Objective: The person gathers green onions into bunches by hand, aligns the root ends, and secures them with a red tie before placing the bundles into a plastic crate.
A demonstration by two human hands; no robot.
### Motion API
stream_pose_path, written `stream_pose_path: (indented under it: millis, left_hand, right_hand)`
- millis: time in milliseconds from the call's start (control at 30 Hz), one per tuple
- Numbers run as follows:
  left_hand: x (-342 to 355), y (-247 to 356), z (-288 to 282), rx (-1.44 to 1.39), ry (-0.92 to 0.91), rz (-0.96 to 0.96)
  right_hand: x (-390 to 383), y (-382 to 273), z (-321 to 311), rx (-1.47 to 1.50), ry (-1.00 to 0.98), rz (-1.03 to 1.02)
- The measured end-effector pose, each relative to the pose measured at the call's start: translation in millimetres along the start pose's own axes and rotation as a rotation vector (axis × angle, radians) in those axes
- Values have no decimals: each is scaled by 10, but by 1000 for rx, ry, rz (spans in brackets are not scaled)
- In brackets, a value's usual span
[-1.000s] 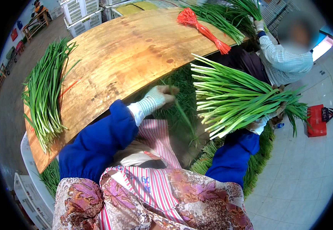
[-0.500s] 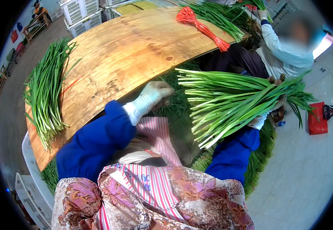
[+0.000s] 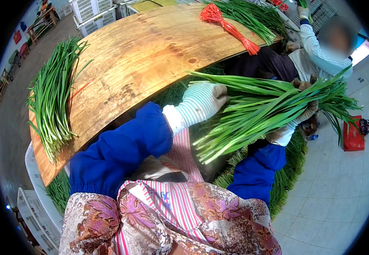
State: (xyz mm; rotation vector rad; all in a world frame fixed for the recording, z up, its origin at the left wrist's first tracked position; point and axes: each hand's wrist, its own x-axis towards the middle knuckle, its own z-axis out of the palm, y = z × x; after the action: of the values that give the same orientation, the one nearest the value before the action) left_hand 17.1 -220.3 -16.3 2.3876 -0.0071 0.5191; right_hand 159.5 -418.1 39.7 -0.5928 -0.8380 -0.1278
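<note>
Flat red rectangular package on the white tiled floor, well right of the right grip, small red square signs far beyond the left grip, blurred

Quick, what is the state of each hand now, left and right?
Left hand: gloved, resting on the bunch of green chives; whether it grips cannot be told.
Right hand: closed around the same bunch of green chives.
</note>
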Motion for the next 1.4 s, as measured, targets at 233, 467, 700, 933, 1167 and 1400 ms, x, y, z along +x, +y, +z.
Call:
stream_pose_path:
  millis: [233,467,700,933,1167,1400]
  left_hand:
    - [-236,-65,-254,-936,-57,-668]
    - [-243,-15,-152,-1528,-209,-765]
    - [-209,-97,-17,-1517,-135,-735]
    - [-532,-877,169,-1247,-51,-829]
    - [-433,-663,10,114,-234,-381]
    - [259,16,-138,76,37,425]
  right_hand:
    - [-21,-130,-271,-146,238,-101]
    - [-524,-115,-423,-177,323,-42]
    - [-591,-212,-463,-144,321,-46]
    - [159,-390,-709,137,176,-166]
    - [50,-564,-704,-250,46,-140]
    - [2,-283,-94,-107,248,25]
